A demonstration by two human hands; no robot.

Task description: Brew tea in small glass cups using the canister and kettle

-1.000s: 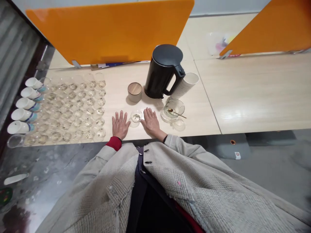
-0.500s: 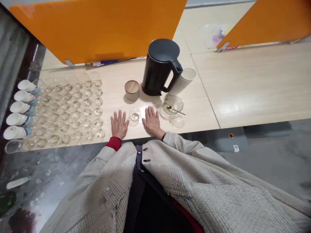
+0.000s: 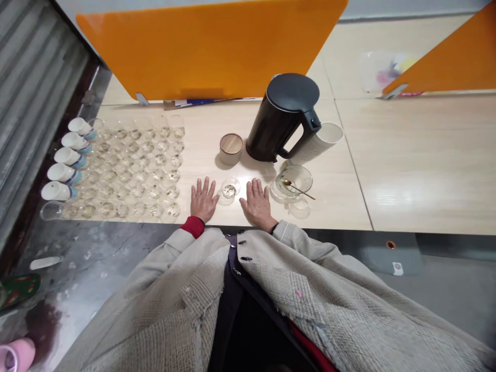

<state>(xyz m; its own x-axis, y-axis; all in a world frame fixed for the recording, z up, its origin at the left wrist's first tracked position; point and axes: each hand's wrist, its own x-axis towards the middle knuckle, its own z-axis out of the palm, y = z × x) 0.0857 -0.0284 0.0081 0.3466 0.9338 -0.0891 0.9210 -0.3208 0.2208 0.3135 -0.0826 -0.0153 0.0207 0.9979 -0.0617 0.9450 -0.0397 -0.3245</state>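
Note:
My left hand (image 3: 204,202) lies flat on the wooden table (image 3: 205,121), fingers stretched out and holding nothing. Flat as well, my right hand (image 3: 257,204) rests with its fingers extended. Between them stands a small clear cup (image 3: 230,189) with dark and pale bits at its bottom. To the right of my right hand is a ribbed glass bowl (image 3: 304,178) with a gold spoon (image 3: 300,189) across it. A small clear cup (image 3: 299,208) sits in front of the bowl. Behind the cup between my hands is a round canister (image 3: 231,150) with a wooden lid.
A black kettle (image 3: 281,121) and a stack of white cups (image 3: 320,142) stand behind the bowl. Rows of clear cups (image 3: 138,191) with bits inside fill the left side, beside several paper cups (image 3: 67,156). An orange divider (image 3: 209,49) borders the back.
The camera view has turned left, so everything appears farther right. Both hands stay flat on the table on either side of the small cup.

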